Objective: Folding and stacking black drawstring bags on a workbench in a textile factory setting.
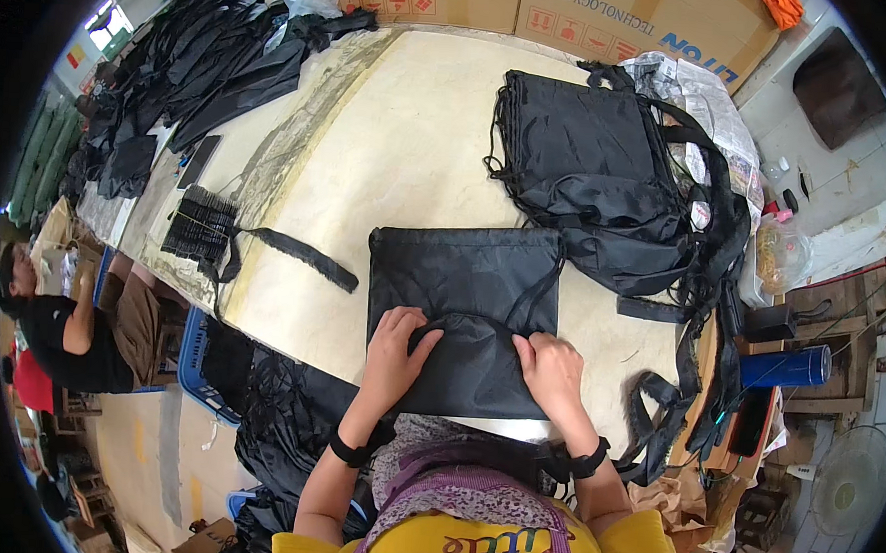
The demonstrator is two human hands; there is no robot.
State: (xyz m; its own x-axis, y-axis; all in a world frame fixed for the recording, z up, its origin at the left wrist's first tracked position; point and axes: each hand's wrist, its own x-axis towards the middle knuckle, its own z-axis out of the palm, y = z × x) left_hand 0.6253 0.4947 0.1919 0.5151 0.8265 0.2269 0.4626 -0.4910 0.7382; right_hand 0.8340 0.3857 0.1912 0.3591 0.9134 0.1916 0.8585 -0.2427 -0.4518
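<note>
A black drawstring bag (453, 267) lies flat on the pale tabletop in front of me, its cord loose along the right side. Across its lower half, a fold of the fabric is raised between my hands. My left hand (396, 354) pinches the fold's left end, thumb against bent fingers. At the other end, my right hand (552, 372) grips the fabric between thumb and fingers. Just beyond, to the right, rests a stack of similar black bags (581, 134) with cords trailing off it.
A wound bundle of black strap (200, 226) sits at left, near a dark phone (200, 161). Black fabric (224, 55) is heaped at far left. Cardboard boxes (616, 25) line the back. A blue bottle (784, 367) is at right. Another person (75, 327) sits at left.
</note>
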